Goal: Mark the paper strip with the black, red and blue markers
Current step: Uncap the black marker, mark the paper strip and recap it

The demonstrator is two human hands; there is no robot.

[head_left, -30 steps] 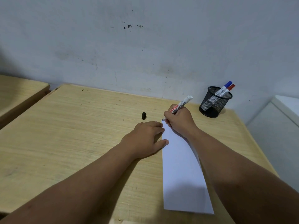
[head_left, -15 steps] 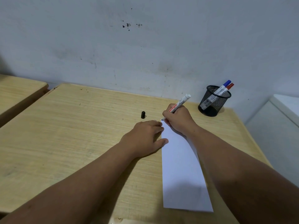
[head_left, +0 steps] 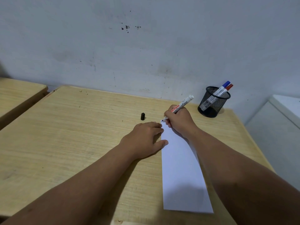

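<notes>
head view: black marker (head_left: 181, 106) tip at paper strip (head_left: 181, 168) corner

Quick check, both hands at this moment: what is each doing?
Left hand: open, flat, pressing the paper strip against the desk.
Right hand: closed on the black marker, tip at the strip's far corner.

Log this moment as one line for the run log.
right hand: black marker on paper strip far corner | left hand: pinning strip | cap: on desk

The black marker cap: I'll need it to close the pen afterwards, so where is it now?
In the head view the black marker cap stands on the wooden desk, just beyond the left hand and left of the paper strip's far end.
</notes>
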